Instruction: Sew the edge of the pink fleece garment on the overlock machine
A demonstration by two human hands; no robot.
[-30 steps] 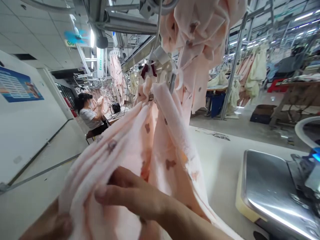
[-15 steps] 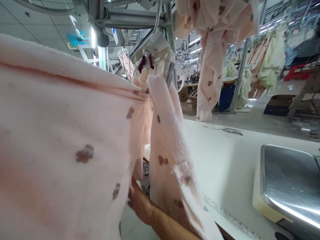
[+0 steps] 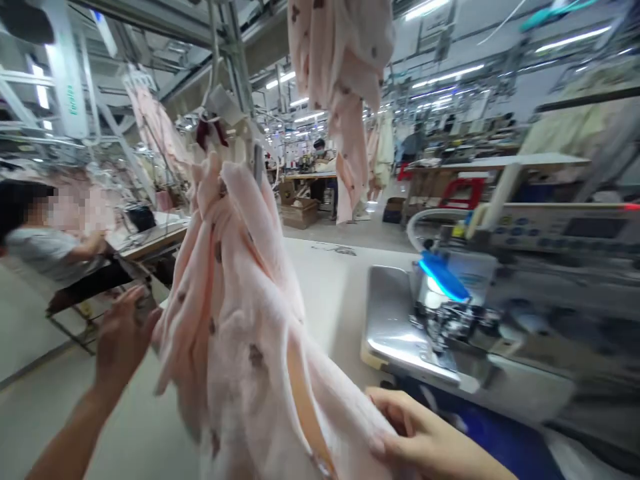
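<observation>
Pale pink fleece, dotted with small brown shapes, fills the middle of the scene: a bundle of fabric pieces (image 3: 240, 313) hangs from a clip (image 3: 225, 117) on the overhead rail and drapes down and forward toward the person. Its lower end spreads across the near edge of the white worktable (image 3: 325, 293), just left of the sewing machine.

The sewing machine (image 3: 505, 293) sits on the right of the table, blurred, with a shiny steel plate (image 3: 390, 320) before it and a bright blue lit part (image 3: 443, 277) above the needle area.

Overhead, a second pink garment (image 3: 340, 80) hangs from the rail, well apart from the bundle and farther back. At the left edge another person in a grey top (image 3: 47, 250) sits at their own table, well away from the hanging fleece.

The person's right hand (image 3: 425, 443) is low at the bottom, its fingers (image 3: 395, 407) lying on the lower end of the bundle, curled over the cloth and pressing it; whether the thumb closes under the fabric I cannot tell, since the cloth hides it.

The left hand (image 3: 123, 337) is raised at the left side of the bundle, blurred, fingers loosely spread and open, its fingertips right at the edge of the hanging folds. It seems to brush the cloth rather than clasp it, holding nothing.
</observation>
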